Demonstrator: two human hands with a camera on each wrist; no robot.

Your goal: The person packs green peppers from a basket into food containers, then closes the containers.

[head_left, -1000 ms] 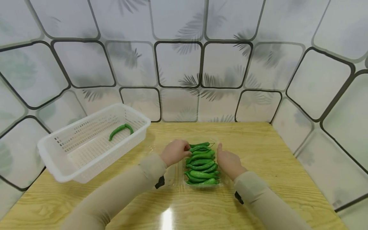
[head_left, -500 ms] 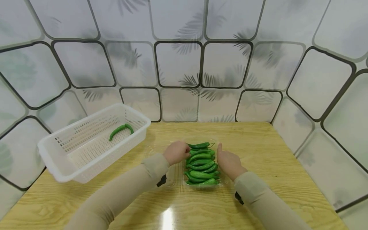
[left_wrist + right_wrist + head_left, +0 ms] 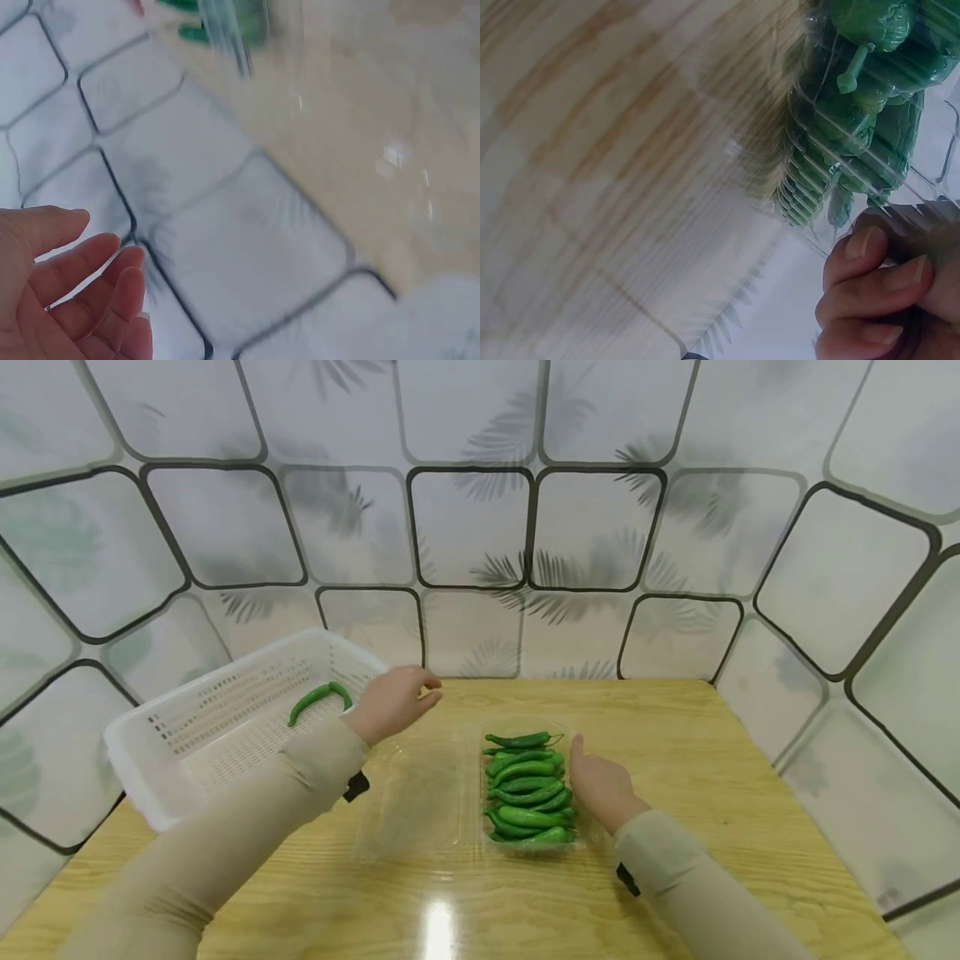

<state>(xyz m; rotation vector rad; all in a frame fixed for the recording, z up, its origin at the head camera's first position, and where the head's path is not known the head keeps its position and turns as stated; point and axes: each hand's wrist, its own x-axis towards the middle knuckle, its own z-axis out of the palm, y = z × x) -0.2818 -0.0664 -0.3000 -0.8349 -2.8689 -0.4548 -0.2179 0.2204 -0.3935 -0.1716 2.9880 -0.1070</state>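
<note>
My left hand (image 3: 396, 700) is raised beside the right end of a white plastic basket (image 3: 150, 717), with loosely bent fingers and nothing held. The left wrist view shows that same hand (image 3: 79, 296) with thumb and fingers apart. Green chili peppers (image 3: 525, 789) lie stacked crosswise in a clear plastic box (image 3: 528, 850). Against the right side of the box is my right hand (image 3: 602, 787), its thumb up along the rim. Its curled fingers (image 3: 870, 294) sit by the ribbed wall in the right wrist view. The exact contact is partly hidden.
A clear lid (image 3: 416, 802) lies flat left of the box, on the wood-grain table (image 3: 720, 860). One bent green chili pepper (image 3: 311, 702) is in the basket. A patterned wall covering (image 3: 480, 527) rises behind and along both sides.
My left hand has left the top peppers and moved up and left toward the basket. The uppermost pepper lies across the far end of the box. My right hand stays in place.
</note>
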